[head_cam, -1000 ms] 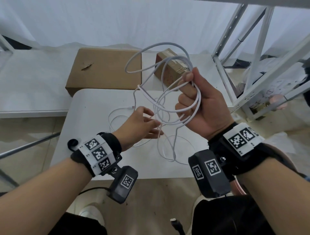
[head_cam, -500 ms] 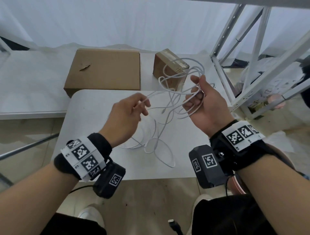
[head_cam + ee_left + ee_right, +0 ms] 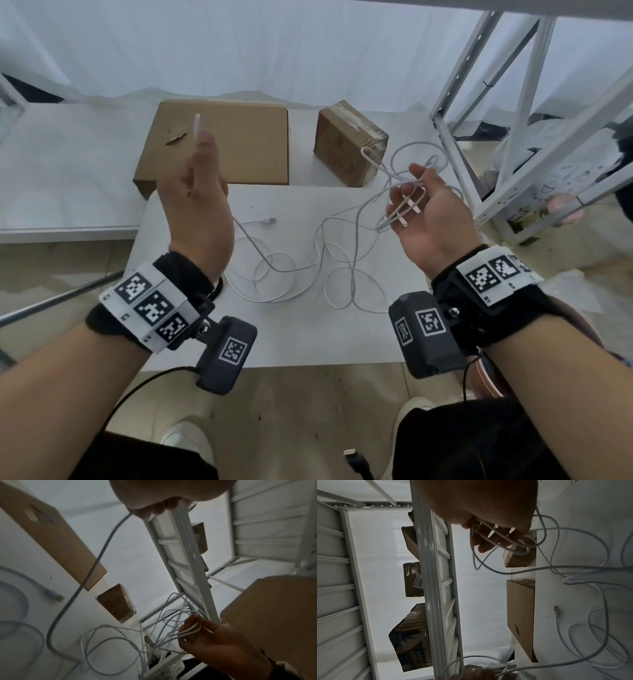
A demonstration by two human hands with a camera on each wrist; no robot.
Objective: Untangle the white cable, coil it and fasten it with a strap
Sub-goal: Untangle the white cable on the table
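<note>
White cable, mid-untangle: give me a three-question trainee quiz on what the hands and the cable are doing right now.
1. True or false: the left hand holds one end of the white cable raised above the table.
2. Where are the gathered loops? A) draped over the right hand's fingers B) piled on the flat cardboard box C) hung on the metal rack
3. Fill in: the free USB plug lies on the ____.

Key: 1 true; 2 A; 3 table.
</note>
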